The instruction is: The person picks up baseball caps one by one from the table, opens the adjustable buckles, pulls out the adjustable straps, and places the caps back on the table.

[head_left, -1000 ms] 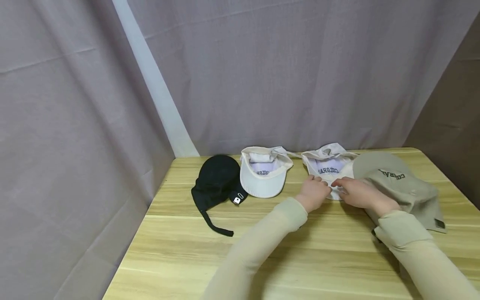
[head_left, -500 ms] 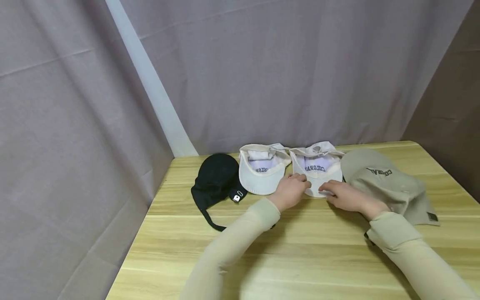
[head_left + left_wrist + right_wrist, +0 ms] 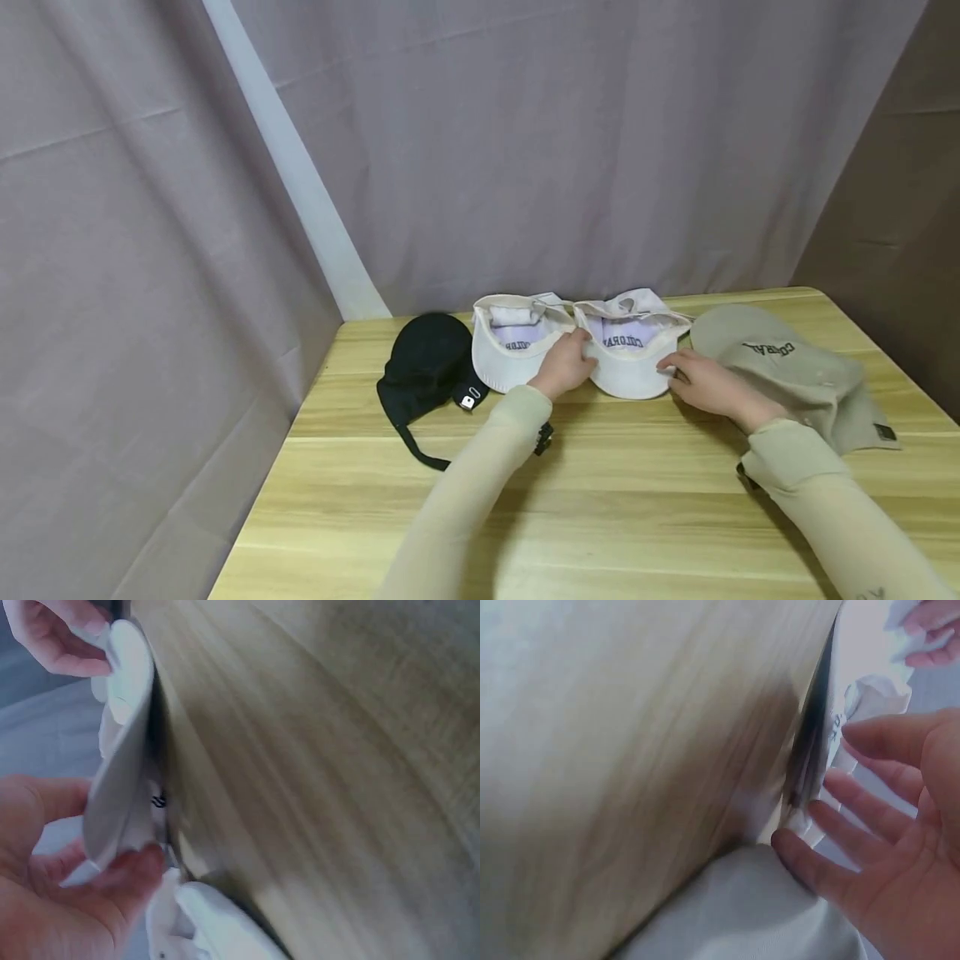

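A white cap (image 3: 630, 380) lies upside down near the table's back edge, brim toward me and mirrored lettering showing inside. My left hand (image 3: 564, 365) holds the left side of its brim; in the left wrist view, the brim (image 3: 124, 772) passes between the fingers. On the brim's right side, my right hand (image 3: 708, 387) grips the edge lightly with thumb and fingertips, the other fingers spread in the right wrist view. Close to the left hand sits a second upturned white cap (image 3: 504, 367). Beside the right hand is a beige cap (image 3: 810, 375) with dark lettering.
A black cap (image 3: 431, 358) with a loose strap lies at the left end of the row. The caps rest on a wooden table (image 3: 600, 517). Behind it hangs a grey curtain (image 3: 525, 150), with a brown one (image 3: 892, 208) at the right.
The white cap between my hands has shifted left, close against the other white cap, and its brim looks flatter and squarer to me. Both hands have moved left, spreading to the brim's sides.
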The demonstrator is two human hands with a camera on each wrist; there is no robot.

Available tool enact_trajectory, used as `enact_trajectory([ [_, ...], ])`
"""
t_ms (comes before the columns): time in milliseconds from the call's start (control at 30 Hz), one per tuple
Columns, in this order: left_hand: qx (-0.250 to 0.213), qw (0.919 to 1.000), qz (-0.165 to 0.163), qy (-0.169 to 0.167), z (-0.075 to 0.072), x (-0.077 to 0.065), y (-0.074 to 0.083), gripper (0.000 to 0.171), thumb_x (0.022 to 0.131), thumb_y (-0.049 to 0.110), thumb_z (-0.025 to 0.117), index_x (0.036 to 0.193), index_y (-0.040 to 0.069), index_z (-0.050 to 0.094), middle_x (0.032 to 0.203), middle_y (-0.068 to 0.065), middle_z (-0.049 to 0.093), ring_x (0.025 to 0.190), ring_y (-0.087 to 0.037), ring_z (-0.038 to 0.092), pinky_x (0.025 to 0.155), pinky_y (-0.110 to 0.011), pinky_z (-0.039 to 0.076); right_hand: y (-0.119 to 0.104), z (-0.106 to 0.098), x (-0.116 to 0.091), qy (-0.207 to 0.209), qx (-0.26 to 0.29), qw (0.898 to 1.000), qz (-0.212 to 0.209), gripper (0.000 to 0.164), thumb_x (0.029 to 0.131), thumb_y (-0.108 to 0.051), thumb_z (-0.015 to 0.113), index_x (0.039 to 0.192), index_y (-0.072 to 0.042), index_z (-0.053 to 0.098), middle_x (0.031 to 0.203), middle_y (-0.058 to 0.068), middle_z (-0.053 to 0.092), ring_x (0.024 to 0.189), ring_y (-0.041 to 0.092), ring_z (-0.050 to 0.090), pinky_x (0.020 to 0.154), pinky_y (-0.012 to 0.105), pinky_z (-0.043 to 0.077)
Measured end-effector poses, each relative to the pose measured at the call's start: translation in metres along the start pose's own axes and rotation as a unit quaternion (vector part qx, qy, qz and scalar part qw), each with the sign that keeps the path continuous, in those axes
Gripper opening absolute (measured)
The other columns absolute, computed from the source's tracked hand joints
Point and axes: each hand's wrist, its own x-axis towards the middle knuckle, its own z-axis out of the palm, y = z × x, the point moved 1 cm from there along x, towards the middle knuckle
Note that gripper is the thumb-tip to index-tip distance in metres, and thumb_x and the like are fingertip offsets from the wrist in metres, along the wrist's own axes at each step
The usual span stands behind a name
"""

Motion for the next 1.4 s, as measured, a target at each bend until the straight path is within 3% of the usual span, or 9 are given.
enact_trajectory([
  [133, -0.016, 0.9998, 0.012, -0.003, 0.003, 0.003, -0.005, 0.044, 0.096, 0.017, 0.067, 0.136, 0.005, 0.056, 0.127, -0.007, 0.066, 0.105, -0.015, 0.063, 0.094, -0.022, 0.046, 0.003, 0.0, 0.003, 0.009, 0.01, 1.0, 0.008, 0.025, 0.09, -0.001, 0.064, 0.113, 0.008, 0.063, 0.116, 0.034, 0.057, 0.101, 0.047, 0.06, 0.089, 0.062, 0.047],
  [233, -0.024, 0.9995, 0.018, -0.008, 0.003, -0.001, -0.005, 0.045, 0.095, 0.016, 0.068, 0.136, 0.003, 0.056, 0.124, -0.007, 0.067, 0.096, -0.014, 0.063, 0.09, -0.02, 0.047, 0.001, -0.001, 0.001, 0.004, 0.01, 1.0, 0.01, 0.024, 0.09, -0.003, 0.065, 0.112, 0.007, 0.065, 0.113, 0.032, 0.059, 0.097, 0.043, 0.062, 0.086, 0.06, 0.048],
  [467, -0.017, 0.998, 0.037, -0.048, -0.01, -0.032, -0.001, 0.048, 0.093, 0.016, 0.071, 0.136, 0.002, 0.055, 0.103, -0.006, 0.07, 0.078, -0.012, 0.059, 0.078, -0.021, 0.048, -0.019, -0.004, -0.025, 0.011, -0.006, 1.0, -0.025, 0.017, 0.088, 0.001, 0.069, 0.104, 0.001, 0.068, 0.104, 0.019, 0.065, 0.096, 0.038, 0.064, 0.084, 0.055, 0.051],
  [600, -0.019, 0.9961, 0.063, -0.059, -0.019, -0.066, -0.003, 0.047, 0.091, 0.016, 0.073, 0.133, 0.0, 0.057, 0.105, -0.007, 0.07, 0.083, -0.011, 0.06, 0.08, -0.021, 0.049, -0.039, -0.003, -0.047, 0.012, -0.017, 0.998, -0.054, 0.018, 0.087, 0.001, 0.07, 0.103, -0.006, 0.068, 0.104, 0.01, 0.065, 0.096, 0.032, 0.065, 0.083, 0.05, 0.052],
  [767, -0.028, 0.9927, 0.09, -0.076, -0.031, -0.123, -0.009, 0.046, 0.091, 0.018, 0.075, 0.13, 0.0, 0.058, 0.104, -0.007, 0.069, 0.083, -0.009, 0.061, 0.078, -0.021, 0.05, -0.07, -0.003, -0.076, -0.003, -0.015, 0.996, -0.092, 0.021, 0.089, -0.004, 0.073, 0.105, -0.016, 0.068, 0.108, -0.002, 0.065, 0.098, 0.021, 0.065, 0.082, 0.044, 0.054],
  [933, 0.012, 0.9888, 0.111, -0.099, -0.036, -0.185, -0.017, 0.045, 0.093, 0.028, 0.073, 0.129, 0.005, 0.059, 0.107, -0.003, 0.069, 0.087, -0.007, 0.063, 0.079, -0.023, 0.052, -0.099, -0.002, -0.102, -0.063, 0.024, 0.993, -0.101, 0.018, 0.096, -0.013, 0.068, 0.113, -0.02, 0.067, 0.112, -0.009, 0.064, 0.103, 0.014, 0.063, 0.084, 0.039, 0.053],
  [1067, 0.04, 0.9851, 0.12, -0.116, -0.041, -0.217, -0.018, 0.043, 0.095, 0.035, 0.07, 0.128, 0.009, 0.06, 0.103, 0.002, 0.067, 0.081, -0.005, 0.06, 0.072, -0.025, 0.052, -0.115, -0.001, -0.112, -0.1, 0.05, 0.99, -0.088, 0.018, 0.1, -0.019, 0.063, 0.117, -0.021, 0.067, 0.114, -0.012, 0.063, 0.104, 0.009, 0.062, 0.083, 0.036, 0.054],
  [1267, 0.076, 0.9812, 0.137, -0.112, -0.052, -0.219, -0.012, 0.031, 0.098, 0.034, 0.065, 0.121, 0.014, 0.064, 0.079, 0.011, 0.057, 0.066, -0.003, 0.051, 0.056, -0.023, 0.043, -0.123, -0.001, -0.108, -0.095, 0.03, 0.994, -0.049, 0.017, 0.097, -0.02, 0.066, 0.114, -0.019, 0.07, 0.108, -0.011, 0.068, 0.098, 0.012, 0.066, 0.08, 0.039, 0.055],
  [1400, 0.112, 0.9785, 0.16, -0.066, -0.058, -0.205, -0.012, 0.025, 0.096, 0.031, 0.068, 0.115, 0.015, 0.067, 0.076, 0.01, 0.057, 0.064, -0.005, 0.051, 0.052, -0.023, 0.041, -0.119, -0.002, -0.091, -0.021, -0.004, 1.0, -0.011, 0.017, 0.09, -0.013, 0.073, 0.107, -0.016, 0.072, 0.095, -0.008, 0.07, 0.084, 0.012, 0.065, 0.072, 0.038, 0.055],
])
